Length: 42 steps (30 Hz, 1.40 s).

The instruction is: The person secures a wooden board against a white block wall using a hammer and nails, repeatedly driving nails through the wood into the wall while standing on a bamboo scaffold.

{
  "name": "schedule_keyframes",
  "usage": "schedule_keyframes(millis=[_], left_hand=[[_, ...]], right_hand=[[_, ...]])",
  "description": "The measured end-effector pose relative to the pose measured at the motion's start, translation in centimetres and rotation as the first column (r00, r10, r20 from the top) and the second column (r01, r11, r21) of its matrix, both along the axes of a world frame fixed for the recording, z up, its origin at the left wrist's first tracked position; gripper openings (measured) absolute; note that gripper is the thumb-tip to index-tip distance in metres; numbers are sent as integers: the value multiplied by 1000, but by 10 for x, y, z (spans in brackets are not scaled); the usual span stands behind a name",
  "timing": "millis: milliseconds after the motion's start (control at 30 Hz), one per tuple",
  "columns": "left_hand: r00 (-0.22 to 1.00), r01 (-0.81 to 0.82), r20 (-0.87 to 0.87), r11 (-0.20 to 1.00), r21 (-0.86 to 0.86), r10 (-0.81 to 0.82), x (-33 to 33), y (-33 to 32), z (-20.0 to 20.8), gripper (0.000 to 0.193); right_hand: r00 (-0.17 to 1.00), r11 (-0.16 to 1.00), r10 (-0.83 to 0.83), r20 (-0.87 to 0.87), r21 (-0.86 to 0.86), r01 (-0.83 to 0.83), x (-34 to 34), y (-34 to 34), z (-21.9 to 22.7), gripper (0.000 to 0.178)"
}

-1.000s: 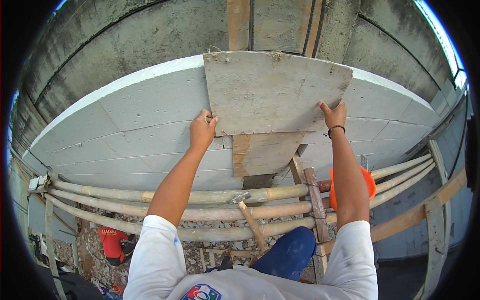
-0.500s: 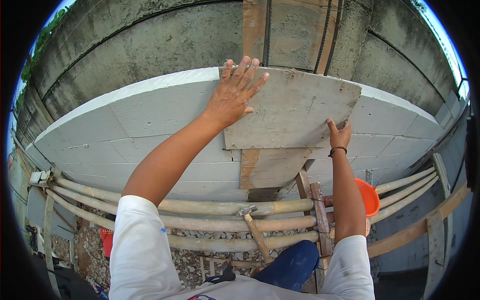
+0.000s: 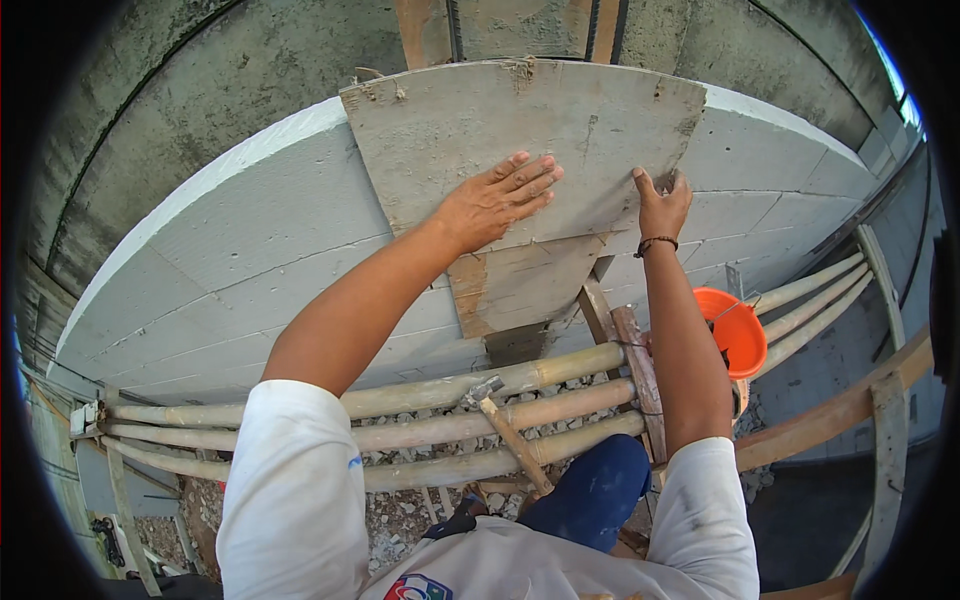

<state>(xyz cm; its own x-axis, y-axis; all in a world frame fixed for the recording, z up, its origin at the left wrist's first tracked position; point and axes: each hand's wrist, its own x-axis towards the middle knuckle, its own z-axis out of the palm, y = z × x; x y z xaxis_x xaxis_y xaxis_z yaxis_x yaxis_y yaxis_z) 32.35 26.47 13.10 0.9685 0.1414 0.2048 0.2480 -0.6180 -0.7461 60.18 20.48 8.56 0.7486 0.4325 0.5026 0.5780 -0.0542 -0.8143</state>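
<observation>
A weathered plywood board (image 3: 500, 110) lies against the face of a white block wall (image 3: 260, 230), its upper edge near the wall's top. My left hand (image 3: 497, 202) rests on the board's lower middle, palm toward it and fingers stretched out. At the board's lower right edge, my right hand (image 3: 664, 205) holds on, thumb on the face and fingers curled by the edge; the fingertips are partly hidden. Below it, a smaller plywood piece (image 3: 530, 285) shows against the wall. A hammer (image 3: 515, 445) with a wooden handle leans across the bamboo poles.
Bamboo poles (image 3: 410, 437) run between me and the wall, crossed by a tied wooden post (image 3: 637, 365). An orange bucket (image 3: 738, 335) stands by my right forearm. Timber railing (image 3: 830, 430) is at right, rubble (image 3: 395, 515) below, and a concrete wall (image 3: 250, 90) behind the blocks.
My left hand has moved from the board's top edge down onto its face. The right hand stays at the right edge. The view has shifted, so the board appears higher and farther left.
</observation>
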Motion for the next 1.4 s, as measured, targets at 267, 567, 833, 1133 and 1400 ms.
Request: schedule_keyframes(millis=[267,567,833,1133,1400], left_hand=[[999,-30,-14,999,-27,30,4,-3,6,85],[996,-79,-37,997,8,80,5,-2,5,86],[990,-113,-88,993,-44,108,9,-11,7,91],[1000,8,-10,999,-42,-9,14,-17,-7,64],[971,136,-141,931,-340,-193,50,1,-20,55]], right_hand=[[872,926,365,-326,228,-303,-106,-67,-96,45],[589,843,500,-634,202,-498,-177,-99,-154,45],[897,903,428,-113,12,-430,-128,-29,-125,59],[951,928,303,-56,-209,-307,-155,-15,-132,76],[948,897,317,-20,-320,-306,-140,-25,-128,77]])
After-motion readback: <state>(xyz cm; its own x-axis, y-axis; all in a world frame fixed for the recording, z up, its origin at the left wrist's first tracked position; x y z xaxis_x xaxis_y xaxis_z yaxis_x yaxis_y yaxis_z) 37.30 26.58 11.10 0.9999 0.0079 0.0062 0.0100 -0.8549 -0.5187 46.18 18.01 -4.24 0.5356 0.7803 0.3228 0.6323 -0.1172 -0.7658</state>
